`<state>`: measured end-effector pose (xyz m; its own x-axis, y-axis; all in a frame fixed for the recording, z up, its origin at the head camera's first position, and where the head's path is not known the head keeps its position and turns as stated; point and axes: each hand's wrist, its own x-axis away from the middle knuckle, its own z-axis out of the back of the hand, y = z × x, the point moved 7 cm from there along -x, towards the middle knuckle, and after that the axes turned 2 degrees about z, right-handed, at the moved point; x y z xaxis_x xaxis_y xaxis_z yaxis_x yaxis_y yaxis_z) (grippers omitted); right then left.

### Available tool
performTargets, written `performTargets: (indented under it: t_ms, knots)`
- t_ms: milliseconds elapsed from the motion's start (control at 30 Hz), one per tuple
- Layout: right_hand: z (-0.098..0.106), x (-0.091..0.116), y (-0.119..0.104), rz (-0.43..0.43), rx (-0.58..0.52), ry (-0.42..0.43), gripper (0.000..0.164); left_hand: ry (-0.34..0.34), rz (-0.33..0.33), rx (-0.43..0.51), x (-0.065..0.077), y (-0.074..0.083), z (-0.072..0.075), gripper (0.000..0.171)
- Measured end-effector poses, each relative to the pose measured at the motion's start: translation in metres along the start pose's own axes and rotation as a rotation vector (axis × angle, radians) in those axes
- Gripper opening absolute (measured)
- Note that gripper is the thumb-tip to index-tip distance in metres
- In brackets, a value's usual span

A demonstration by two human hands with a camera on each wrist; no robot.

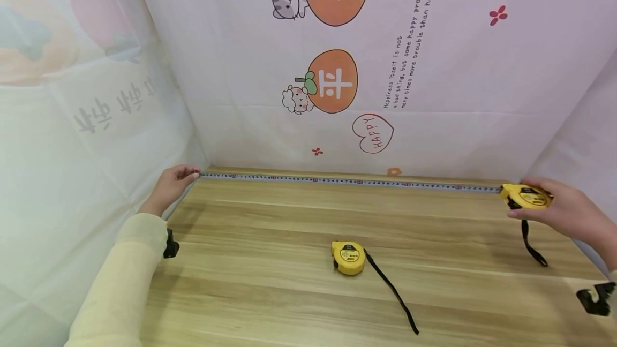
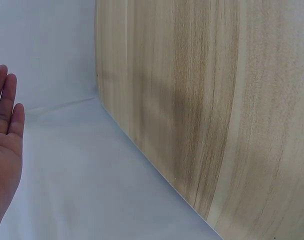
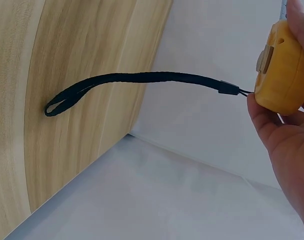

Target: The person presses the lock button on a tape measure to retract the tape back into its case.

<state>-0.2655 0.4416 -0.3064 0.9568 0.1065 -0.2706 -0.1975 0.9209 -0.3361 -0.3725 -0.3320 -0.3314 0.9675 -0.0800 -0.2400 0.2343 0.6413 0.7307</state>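
My right hand point(image 1: 571, 205) grips a yellow tape measure point(image 1: 527, 197) near the far right of the table. Its black wrist strap point(image 3: 142, 77) hangs down in the right wrist view. From the case a long metal blade point(image 1: 337, 180) runs out leftward along the table's back edge. At the far left my left hand point(image 1: 172, 186) pinches the end of that blade between thumb and fingers. The left wrist view shows only part of the left hand point(image 2: 4, 135), at the frame's edge. A second yellow tape measure point(image 1: 349, 258) lies mid-table with its black strap point(image 1: 392, 291) trailing to the front right.
The wooden table point(image 1: 250, 304) is bounded by a pale printed cloth point(image 1: 250, 68) at the back. White cloth walls stand at the left point(image 1: 62, 175) and right point(image 1: 588, 138). A black wrist mount point(image 1: 171, 244) sits at the left cuff, another point(image 1: 595, 299) at the right wrist.
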Motion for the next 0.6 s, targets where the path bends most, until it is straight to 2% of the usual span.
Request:
performTargets:
  t_ms: [300, 600]
  knots:
    - [-0.0004, 0.0012, 0.0011, -0.027, -0.024, 0.007, 0.083, -0.012, -0.009, 0.016, 0.0009, 0.0039, 0.0008, 0.039]
    - [0.0014, 0.0017, 0.0017, -0.050, -0.049, 0.012, 0.086, -0.009, 0.002, 0.016, 0.0020, 0.0053, 0.0024, 0.039]
